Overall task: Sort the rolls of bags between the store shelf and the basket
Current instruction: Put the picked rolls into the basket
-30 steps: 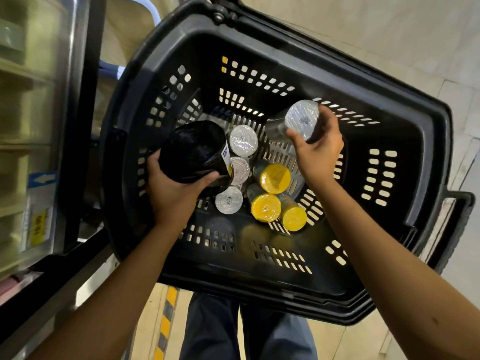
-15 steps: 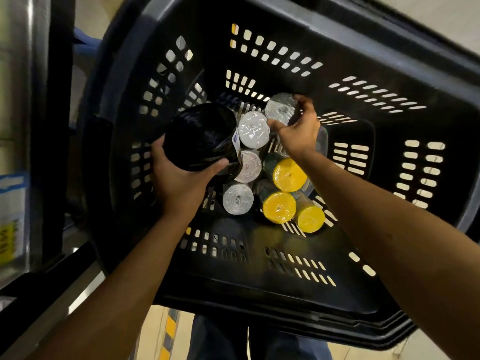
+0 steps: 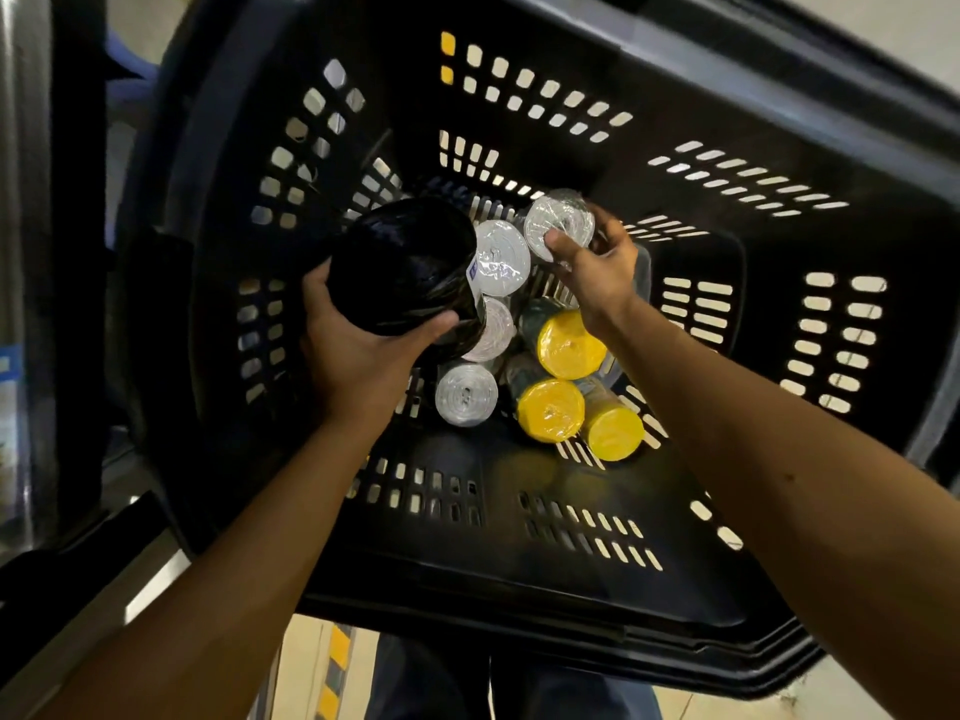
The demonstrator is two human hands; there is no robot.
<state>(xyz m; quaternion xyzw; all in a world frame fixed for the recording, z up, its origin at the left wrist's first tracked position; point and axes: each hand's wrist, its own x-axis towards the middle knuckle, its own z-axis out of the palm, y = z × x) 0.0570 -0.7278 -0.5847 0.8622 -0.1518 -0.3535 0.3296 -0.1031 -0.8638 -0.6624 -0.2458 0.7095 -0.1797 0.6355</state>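
**A:** What fills the head view?

**B:** A black plastic basket, seen from above, takes most of the frame. Its walls have many small slots, and the rolls of bags are on its bottom.

**A:** Where is the left hand?

**B:** The left hand is at the centre left, inside the basket. Its fingers and thumb are curled around a thick black roll. It holds this roll above the bottom, with the round end towards the camera.

**A:** And the right hand?

**B:** The right hand is a little above the centre of the frame. Its thumb and fingertips pinch the end of a clear roll, near the far side of the bottom. Whether this roll touches the bottom I cannot tell, because the hand hides its lower part.

**A:** Which other rolls are in the basket?

**B:** Three other clear rolls are in a line from the centre downwards. They are just beside the black roll and partly behind it. To the right of them are three yellow rolls, close together and just below the right hand in the frame. All show their round ends to the camera.

**A:** Is the store shelf visible?

**B:** Only its shelf frame, a blurred dark and silver strip at the left edge.

**A:** What is at the bottom edge?

**B:** Dark trousers under the basket, and a pale floor with a yellow and black stripe.
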